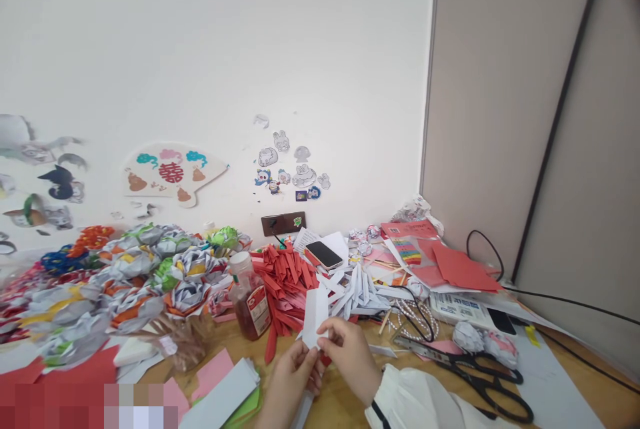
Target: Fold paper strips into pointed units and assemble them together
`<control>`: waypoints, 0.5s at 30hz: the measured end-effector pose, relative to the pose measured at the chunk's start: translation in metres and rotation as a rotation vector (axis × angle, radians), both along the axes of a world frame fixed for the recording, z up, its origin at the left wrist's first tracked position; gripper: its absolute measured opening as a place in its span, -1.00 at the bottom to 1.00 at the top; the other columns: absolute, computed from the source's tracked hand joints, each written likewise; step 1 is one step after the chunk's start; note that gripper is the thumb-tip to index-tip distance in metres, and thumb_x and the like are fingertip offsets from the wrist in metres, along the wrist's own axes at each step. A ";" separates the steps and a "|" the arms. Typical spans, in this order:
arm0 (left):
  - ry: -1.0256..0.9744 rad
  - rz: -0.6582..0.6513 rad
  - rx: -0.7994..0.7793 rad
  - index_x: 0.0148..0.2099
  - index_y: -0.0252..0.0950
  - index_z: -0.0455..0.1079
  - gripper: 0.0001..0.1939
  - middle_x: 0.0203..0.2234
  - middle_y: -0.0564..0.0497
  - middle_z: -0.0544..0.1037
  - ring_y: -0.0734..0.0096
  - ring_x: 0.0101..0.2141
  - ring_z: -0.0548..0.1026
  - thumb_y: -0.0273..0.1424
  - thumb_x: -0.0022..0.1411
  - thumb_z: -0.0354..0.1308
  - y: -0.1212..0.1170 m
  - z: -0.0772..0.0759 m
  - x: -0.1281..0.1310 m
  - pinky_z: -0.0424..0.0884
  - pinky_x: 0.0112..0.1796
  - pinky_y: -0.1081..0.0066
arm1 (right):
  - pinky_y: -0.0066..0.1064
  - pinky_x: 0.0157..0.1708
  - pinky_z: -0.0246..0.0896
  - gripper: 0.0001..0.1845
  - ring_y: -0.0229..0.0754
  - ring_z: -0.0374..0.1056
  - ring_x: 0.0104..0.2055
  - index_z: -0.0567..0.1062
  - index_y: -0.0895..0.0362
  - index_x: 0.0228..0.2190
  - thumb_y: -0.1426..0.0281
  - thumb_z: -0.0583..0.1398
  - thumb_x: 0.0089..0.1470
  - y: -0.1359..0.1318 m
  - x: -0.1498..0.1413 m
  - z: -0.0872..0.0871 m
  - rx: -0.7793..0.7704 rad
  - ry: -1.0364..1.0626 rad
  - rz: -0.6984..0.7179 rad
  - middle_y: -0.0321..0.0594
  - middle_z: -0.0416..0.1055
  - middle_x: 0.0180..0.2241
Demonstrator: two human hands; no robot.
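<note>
Nearest the camera, our left hand [297,369] and our right hand [350,354] close around the near end of one folded white paper strip [315,322], thumbs and fingertips pinching it. It stands out ahead of our fingers, its long axis running away from us toward the wall; our left hand is at its near left, while our right hand sits against its right edge, with fingertips slightly farther up, so we judge the right nearer its free end. Left of the strip we count one bottle of red liquid [254,314], and nearer us on that side a small pile of white, pink and green paper slips [225,395], its exact number hidden by overlap. Just beyond the strip to the left lie red folded strips [285,275], and beyond it to the right white folded strips [363,292], both too heaped to count. Farther behind it rests one smartphone [324,255]. Right of the strip we see one pair of black-handled scissors [493,379] and two crumpled paper balls [469,336]. Far left of it, paper flowers [187,295] pile up, too many for us to count.
</note>
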State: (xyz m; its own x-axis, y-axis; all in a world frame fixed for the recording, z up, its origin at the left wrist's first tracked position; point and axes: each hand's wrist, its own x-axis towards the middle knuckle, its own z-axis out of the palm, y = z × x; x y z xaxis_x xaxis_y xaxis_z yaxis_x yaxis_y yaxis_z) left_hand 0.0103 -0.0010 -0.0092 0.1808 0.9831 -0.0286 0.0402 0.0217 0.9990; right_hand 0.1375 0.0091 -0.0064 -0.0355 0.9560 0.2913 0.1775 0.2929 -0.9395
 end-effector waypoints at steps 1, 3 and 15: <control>-0.003 -0.003 0.000 -0.58 -0.27 0.17 -0.52 -0.76 0.14 0.41 0.53 -0.77 0.33 0.07 -0.22 0.13 0.000 -0.001 0.000 0.26 -0.70 0.49 | -0.51 -0.58 0.09 -0.86 -0.31 0.22 -0.60 0.43 0.15 -0.46 0.51 0.14 -0.20 0.001 0.001 0.000 -0.004 0.014 0.018 -0.41 0.24 -0.65; -0.032 0.001 0.000 -0.59 -0.27 0.17 -0.52 -0.77 0.15 0.40 0.55 -0.78 0.32 0.07 -0.22 0.14 0.002 -0.004 -0.001 0.24 -0.71 0.51 | -0.50 -0.55 0.12 -0.83 -0.29 0.26 -0.59 0.40 0.15 -0.41 0.49 0.13 -0.18 0.004 0.004 0.000 -0.016 0.062 0.083 -0.41 0.24 -0.66; -0.017 -0.039 -0.034 -0.59 -0.24 0.08 -0.50 -0.85 0.19 0.35 0.60 -0.86 0.24 0.09 -0.21 0.10 0.008 -0.021 -0.003 0.13 -0.80 0.58 | -0.48 -0.49 0.14 -0.66 -0.30 0.25 -0.57 0.24 0.13 -0.24 0.53 0.08 -0.15 0.006 0.008 0.004 0.032 0.121 0.114 -0.45 0.25 -0.65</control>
